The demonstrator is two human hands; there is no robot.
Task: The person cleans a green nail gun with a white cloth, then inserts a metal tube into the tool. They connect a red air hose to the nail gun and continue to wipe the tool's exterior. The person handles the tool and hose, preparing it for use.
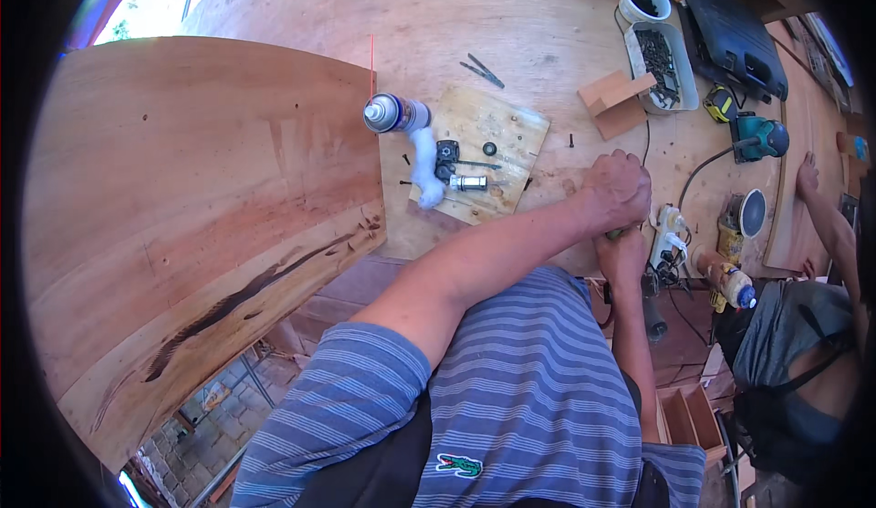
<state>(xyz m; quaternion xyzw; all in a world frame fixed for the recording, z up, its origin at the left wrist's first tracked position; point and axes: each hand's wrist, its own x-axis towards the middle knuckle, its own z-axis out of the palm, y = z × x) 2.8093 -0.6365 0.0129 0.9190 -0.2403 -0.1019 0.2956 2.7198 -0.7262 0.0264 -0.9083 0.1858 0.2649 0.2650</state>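
My left hand (620,187) is closed in a fist at the table's front edge, its arm reaching across my body. Right below it, my right hand (622,251) is also closed. A sliver of something greenish shows between them; the fingers hide what it is. To the left lies a stained wooden board (511,134) bearing dark small parts (447,151), a black ring (490,149) and a shiny metal cylinder (469,182). A wad of white fibre (424,169) lies along the board's left edge, beside a spray can (397,113) with a red straw.
A large wooden panel (210,189) stands at the left. Tweezers (484,71) lie behind the board. At the right are a tub of screws (680,52), a wood bracket (620,102), a teal sander (759,138), a power strip (669,234) and a co-worker's hand (808,176).
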